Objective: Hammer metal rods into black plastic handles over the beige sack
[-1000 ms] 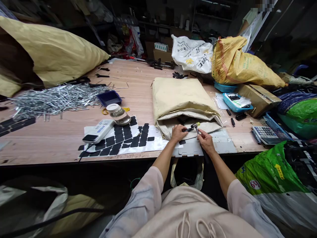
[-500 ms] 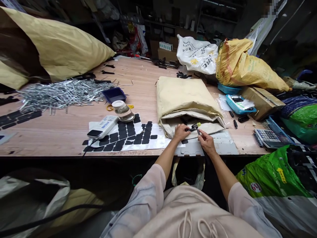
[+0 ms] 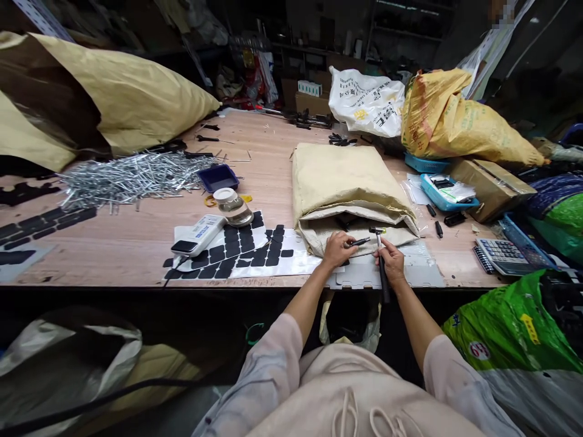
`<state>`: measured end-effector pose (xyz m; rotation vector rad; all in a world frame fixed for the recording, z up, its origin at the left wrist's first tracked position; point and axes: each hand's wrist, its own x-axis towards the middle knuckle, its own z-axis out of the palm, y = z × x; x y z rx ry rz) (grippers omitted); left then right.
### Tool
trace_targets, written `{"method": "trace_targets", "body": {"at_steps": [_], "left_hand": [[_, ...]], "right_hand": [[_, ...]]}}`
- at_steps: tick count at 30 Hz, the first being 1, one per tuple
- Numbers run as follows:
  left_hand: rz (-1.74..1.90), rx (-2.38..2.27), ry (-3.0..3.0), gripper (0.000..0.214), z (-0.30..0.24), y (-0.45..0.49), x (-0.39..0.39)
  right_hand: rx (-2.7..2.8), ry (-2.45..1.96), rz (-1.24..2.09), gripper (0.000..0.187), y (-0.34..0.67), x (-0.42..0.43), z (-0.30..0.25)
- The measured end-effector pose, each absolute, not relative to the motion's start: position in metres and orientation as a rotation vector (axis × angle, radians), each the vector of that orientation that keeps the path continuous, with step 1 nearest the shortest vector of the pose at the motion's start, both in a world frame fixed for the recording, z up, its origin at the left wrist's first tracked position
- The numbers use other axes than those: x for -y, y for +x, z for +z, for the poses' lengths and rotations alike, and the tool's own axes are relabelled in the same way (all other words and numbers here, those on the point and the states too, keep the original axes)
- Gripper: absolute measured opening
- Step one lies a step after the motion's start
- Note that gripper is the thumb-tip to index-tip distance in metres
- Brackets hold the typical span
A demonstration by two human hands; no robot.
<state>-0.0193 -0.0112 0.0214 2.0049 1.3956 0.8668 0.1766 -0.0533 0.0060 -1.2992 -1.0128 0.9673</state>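
My left hand [image 3: 337,249] is closed on a thin black rod-like piece with a metallic tip [image 3: 361,241], which points right. A small hammer [image 3: 384,276] is in my right hand [image 3: 391,258], fingers wrapped round its shaft. Its black handle hangs down past the table edge, and its head has a yellow-green end. The hammer head is up near the rod's tip, with a small gap visible between them. Just behind both hands lies a large tan paper sack [image 3: 341,176], its mouth facing me. Dark pieces inside the sack are partly hidden.
Left of the sack are black adhesive pads [image 3: 228,252] on white sheets, a glass jar [image 3: 234,209], a white device [image 3: 199,233], a dark blue tray [image 3: 218,178] and a heap of metal rods [image 3: 136,179]. To the right are a blue basket [image 3: 449,203] and a calculator [image 3: 496,256].
My right hand has shifted slightly right and turned the hammer, so its handle now shows fully. The rod in my left hand and the hammer head have come apart. The view has shifted slightly.
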Motion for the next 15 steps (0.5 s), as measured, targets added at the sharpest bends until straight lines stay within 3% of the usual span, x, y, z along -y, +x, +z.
{"method": "trace_targets", "body": {"at_steps": [4, 9, 15], "left_hand": [[0.926, -1.124, 2.077, 0.022, 0.022, -0.029, 0.085], [0.619, -1.172, 2.188, 0.021, -0.001, -0.024, 0.156], [0.761, -1.417, 2.097, 0.021, 0.029, -0.003, 0.105]], "right_hand": [[1.007, -1.268, 0.992, 0.059, 0.176, 0.053, 0.003], [1.001, -1.235, 0.979, 0.055, 0.175, 0.054, 0.002], [1.03, -1.231, 0.997, 0.055, 0.173, 0.057, 0.005]]}}
